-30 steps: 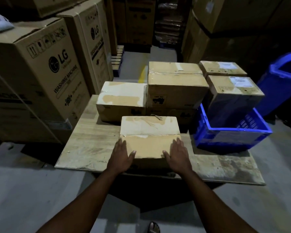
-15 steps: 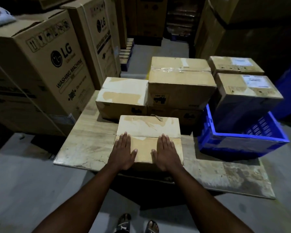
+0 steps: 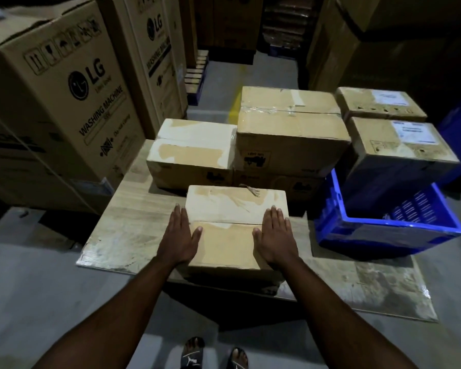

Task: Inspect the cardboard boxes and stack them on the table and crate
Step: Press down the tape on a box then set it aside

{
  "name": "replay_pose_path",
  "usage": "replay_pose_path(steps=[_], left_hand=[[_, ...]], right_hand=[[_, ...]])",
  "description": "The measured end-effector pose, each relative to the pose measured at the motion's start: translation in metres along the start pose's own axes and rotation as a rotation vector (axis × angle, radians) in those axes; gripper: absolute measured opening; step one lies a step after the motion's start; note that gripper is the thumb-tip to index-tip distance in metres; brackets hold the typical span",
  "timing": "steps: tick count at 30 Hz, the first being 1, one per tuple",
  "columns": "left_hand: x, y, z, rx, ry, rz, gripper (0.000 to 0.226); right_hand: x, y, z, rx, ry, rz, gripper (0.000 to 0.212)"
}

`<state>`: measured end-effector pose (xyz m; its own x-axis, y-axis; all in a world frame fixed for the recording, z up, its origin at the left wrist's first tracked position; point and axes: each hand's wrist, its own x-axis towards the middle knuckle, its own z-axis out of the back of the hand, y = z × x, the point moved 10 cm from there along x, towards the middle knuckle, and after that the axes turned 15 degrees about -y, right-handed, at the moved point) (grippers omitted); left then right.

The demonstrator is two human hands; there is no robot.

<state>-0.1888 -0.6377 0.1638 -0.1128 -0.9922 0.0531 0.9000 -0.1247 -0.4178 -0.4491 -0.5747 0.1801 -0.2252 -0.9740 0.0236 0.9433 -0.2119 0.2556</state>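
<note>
From the head camera: the left hand (image 3: 180,235) and right hand (image 3: 276,235) lie flat on top of the nearest cardboard box (image 3: 234,206), fingers straight and together, curled round nothing. Half a second ago the palms sat close together near the middle of the lid; now they have slid apart, each reaching its own side edge. That reads as a sweep over the taped seam (checking the lid, I judge), so this box is being inspected and has not yet been lifted. It stands at the near edge of the wooden table (image 3: 128,225).

Just beyond the fingertips stand a white-taped box (image 3: 192,150) and, beside it, a large taped box (image 3: 290,129) stacked on a lower box (image 3: 277,179).

To the outside of the right hand's fingers sits the blue crate (image 3: 383,231), resting on the table. In it stands one labelled box (image 3: 399,155), rising well above the rim; the rest of the crate's floor looks bare. A second labelled box (image 3: 378,102) lies behind that one, and whether it is in the crate I cannot tell.

Past the left hand's fingers tower the washing machine cartons (image 3: 64,89).
</note>
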Motion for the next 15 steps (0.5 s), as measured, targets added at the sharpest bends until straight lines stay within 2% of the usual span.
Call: replay_pose_path(steps=[6,15], left_hand=[[0.023,-0.008,-0.002,0.023,0.042,-0.102,0.078],[0.022,-0.006,-0.009,-0.147,0.005,-0.132,0.080]], right_hand=[[0.033,0.026,-0.006,-0.023,0.045,0.102,0.068],[0.034,0.023,-0.016,0.010,0.051,0.120,0.069]])
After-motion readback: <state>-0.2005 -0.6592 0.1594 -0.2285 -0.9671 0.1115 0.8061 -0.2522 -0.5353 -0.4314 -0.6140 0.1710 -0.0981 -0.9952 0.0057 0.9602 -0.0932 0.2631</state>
